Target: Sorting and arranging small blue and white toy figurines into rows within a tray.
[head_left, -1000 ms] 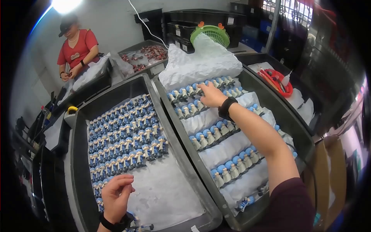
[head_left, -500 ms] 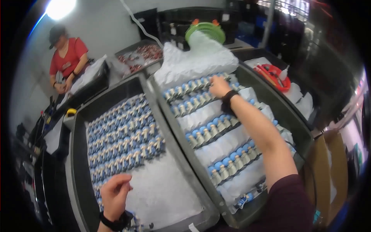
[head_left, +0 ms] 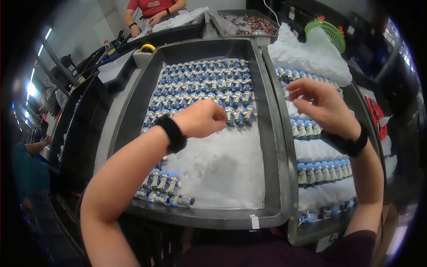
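Small blue-haired figurines (head_left: 205,84) lie in several tight rows on white paper (head_left: 222,169) in the left dark tray (head_left: 278,178). Over the front edge of these rows, my left hand (head_left: 202,119) is closed with its fingers bent down, beside the figurines at the row's right end. Anything between its fingertips is hidden. Above the right dark tray (head_left: 291,209), my right hand (head_left: 322,104) is curved, with thumb and fingers apart and nothing visible in it. Below it, more figurines (head_left: 327,171) stand in rows between folds of white sheeting (head_left: 329,149).
A few figurines (head_left: 164,180) lie in the left tray's near-left corner. White sheeting (head_left: 307,55) is bunched at the right tray's far end, near a green basket (head_left: 327,33). Yellow tape (head_left: 147,47) sits beyond the left tray. A co-worker in red (head_left: 155,6) handles white material behind.
My view has turned toward the left tray. My right hand has come away from the right tray's far row, its fingers now apart. My left hand has reached forward to the figurine rows.
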The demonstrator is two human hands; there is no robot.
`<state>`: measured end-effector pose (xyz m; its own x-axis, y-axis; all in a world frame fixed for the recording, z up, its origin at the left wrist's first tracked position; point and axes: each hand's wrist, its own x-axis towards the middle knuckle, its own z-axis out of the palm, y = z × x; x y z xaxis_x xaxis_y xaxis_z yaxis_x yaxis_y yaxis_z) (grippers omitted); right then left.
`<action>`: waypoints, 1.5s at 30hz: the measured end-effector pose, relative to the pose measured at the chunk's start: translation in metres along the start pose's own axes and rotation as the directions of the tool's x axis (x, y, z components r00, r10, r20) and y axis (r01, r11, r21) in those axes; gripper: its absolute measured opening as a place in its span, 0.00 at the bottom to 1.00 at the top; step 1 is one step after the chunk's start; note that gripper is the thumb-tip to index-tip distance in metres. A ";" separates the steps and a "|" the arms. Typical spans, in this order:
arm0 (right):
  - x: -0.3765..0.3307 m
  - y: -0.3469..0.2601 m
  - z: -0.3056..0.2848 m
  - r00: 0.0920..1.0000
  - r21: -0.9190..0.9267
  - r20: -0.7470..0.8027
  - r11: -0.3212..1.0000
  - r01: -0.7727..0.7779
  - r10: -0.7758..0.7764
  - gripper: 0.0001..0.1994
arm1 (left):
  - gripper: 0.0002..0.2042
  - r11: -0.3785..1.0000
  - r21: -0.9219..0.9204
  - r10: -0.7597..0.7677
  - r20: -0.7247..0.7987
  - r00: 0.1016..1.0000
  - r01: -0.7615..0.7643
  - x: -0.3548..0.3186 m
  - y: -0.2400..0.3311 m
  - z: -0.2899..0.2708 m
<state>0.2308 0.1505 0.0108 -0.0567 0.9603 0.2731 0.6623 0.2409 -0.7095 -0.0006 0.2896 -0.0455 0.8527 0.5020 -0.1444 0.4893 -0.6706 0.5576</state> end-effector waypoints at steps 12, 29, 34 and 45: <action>-0.061 -0.016 -0.001 0.988 -0.131 -0.078 0.981 -0.146 0.136 0.13 | 0.13 0.972 0.233 -0.089 0.524 0.847 -0.042 -0.017 -0.020 0.018; -0.015 -0.066 0.050 0.998 0.207 0.059 0.978 -0.016 0.003 0.10 | 0.14 1.000 -0.006 -0.009 0.182 0.983 0.010 -0.082 -0.033 -0.015; -0.008 -0.051 0.064 0.981 0.527 0.160 0.830 -0.182 0.113 0.17 | 0.16 0.670 -0.711 0.080 -0.219 0.972 -0.215 -0.070 0.008 -0.039; -0.006 -0.050 0.073 0.936 0.722 0.285 0.597 -0.351 0.206 0.17 | 0.13 0.226 -0.914 0.033 -0.340 0.940 -0.339 -0.059 0.011 -0.004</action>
<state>0.1435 0.1427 -0.0027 -0.1297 0.9887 -0.0752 -0.1241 -0.0915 -0.9880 -0.0464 0.2543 -0.0274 0.7555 0.6351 0.1608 -0.3455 0.1777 0.9214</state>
